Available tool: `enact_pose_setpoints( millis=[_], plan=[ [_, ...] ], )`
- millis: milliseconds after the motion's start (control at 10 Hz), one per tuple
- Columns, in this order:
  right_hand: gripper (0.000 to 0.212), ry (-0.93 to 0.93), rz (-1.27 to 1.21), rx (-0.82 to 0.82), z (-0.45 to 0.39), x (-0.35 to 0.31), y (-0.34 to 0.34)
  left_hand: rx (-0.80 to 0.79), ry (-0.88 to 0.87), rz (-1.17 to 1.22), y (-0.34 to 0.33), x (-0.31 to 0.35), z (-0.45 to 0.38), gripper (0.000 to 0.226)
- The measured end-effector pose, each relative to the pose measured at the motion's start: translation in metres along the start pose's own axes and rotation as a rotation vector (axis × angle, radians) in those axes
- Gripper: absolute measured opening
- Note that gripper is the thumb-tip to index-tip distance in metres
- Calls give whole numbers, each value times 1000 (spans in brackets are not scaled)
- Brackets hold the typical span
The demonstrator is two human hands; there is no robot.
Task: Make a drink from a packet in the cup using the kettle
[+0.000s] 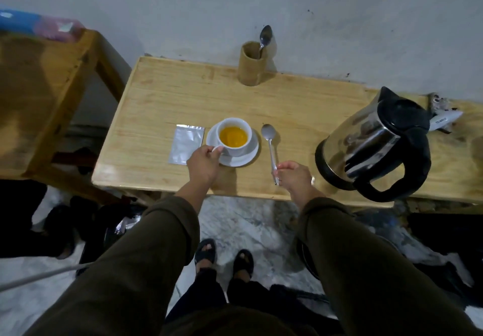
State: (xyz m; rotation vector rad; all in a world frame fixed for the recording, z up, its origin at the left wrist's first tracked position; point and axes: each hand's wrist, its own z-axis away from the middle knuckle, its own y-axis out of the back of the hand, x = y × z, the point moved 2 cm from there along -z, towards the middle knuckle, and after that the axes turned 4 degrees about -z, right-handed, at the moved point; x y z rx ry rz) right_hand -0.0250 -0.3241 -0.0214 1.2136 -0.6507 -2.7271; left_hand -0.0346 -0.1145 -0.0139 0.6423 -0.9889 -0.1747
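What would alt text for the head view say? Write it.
A left hand holds the handle of a cup of orange drink on a saucer, while the right hand holds a spoon. A packet lies left, a kettle right.

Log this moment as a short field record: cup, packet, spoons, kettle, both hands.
cup: white cup on a saucer, holding orange liquid
packet: silver packet flat on the table, left of the saucer
spoons: one spoon right of the saucer; another in the wooden holder
kettle: steel kettle, far right
left hand: on the cup's handle
right hand: pinching the spoon's handle
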Motion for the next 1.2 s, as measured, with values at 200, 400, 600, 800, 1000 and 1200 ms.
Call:
enact_pose_setpoints(
  millis=[200, 400, 600, 800, 1000, 1200],
  plan=[
    [9, 0, 84, 67, -7, -2, -10, 67, 27, 49, -6, -2, 2, 37],
    [22, 6, 134, 98, -13, 5, -11, 105, 53, 80, -10, -3, 4, 35],
    [7, 2, 256, 63, -18, -3, -12, 133, 48, 42, -11, 0, 7, 34],
    [10, 9, 292, 61, -18, -3, -13, 116, 42, 21, -10, -1, 6, 38],
    [7, 48, 226, 114, -6, -8, -9, 105, 47, 13, -1, -1, 9, 41],
    [10, 161, 115, -1, 42, 4, -8, 41, -23, -2, 24, -11, 25, 36]
  ],
)
